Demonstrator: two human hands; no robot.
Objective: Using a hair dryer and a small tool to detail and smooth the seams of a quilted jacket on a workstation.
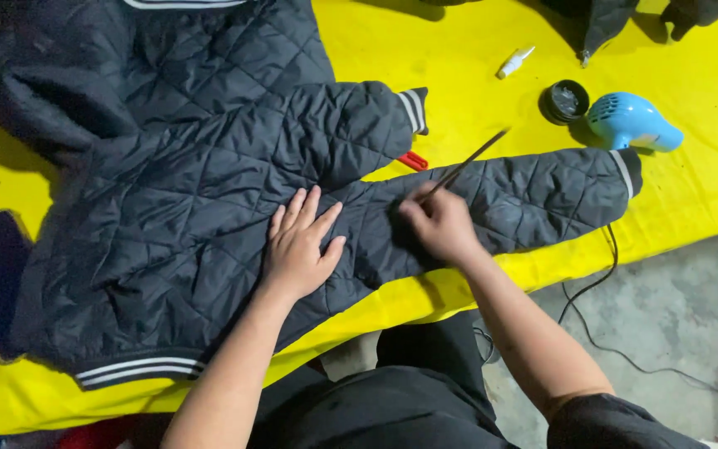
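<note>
Left hand flat on jacket, right hand — gripping thin stick

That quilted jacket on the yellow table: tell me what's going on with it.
A person has a dark quilted jacket spread on a yellow table. The left hand presses flat on it near the underarm, while the right hand holds a thin stick-like tool to the sleeve. A blue hair dryer, small round tin and white bottle lie beyond.
</note>
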